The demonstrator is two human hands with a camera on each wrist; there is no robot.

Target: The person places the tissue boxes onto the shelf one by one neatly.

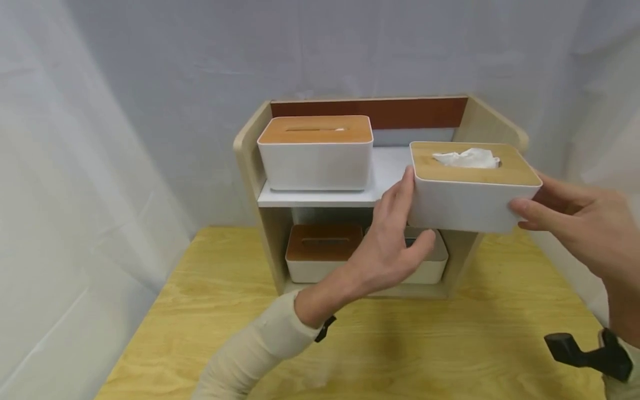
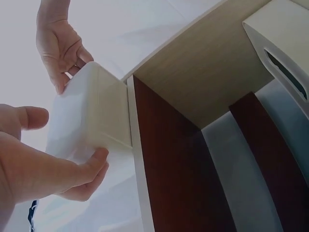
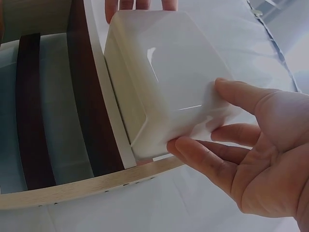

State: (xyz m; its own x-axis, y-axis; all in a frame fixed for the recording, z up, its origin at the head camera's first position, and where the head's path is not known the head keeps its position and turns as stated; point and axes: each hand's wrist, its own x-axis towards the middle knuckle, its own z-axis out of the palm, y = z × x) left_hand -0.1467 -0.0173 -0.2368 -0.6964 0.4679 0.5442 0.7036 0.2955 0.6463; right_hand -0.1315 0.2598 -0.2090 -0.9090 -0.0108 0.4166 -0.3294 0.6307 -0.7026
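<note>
A white tissue box (image 1: 462, 205) with a light wooden lid and a tissue poking out of its slot is held up at the right front of the shelf unit's upper board. My right hand (image 1: 580, 222) grips its right end, thumb on the front face and fingers round the far side. Against the left end rest the fingers of my left hand (image 1: 387, 244), with the thumb standing off below the front. From below, the right wrist view shows the box's smooth white underside (image 3: 169, 63) close by the board's edge.
A second tissue box (image 1: 315, 164) with an orange-brown lid sits at the upper board's left. On the lower level stand a brown-lidded box (image 1: 322, 253) and a grey-lidded one (image 1: 437, 253), partly hidden. The shelf unit (image 1: 250, 150) stands on a yellow wooden table (image 1: 210, 333).
</note>
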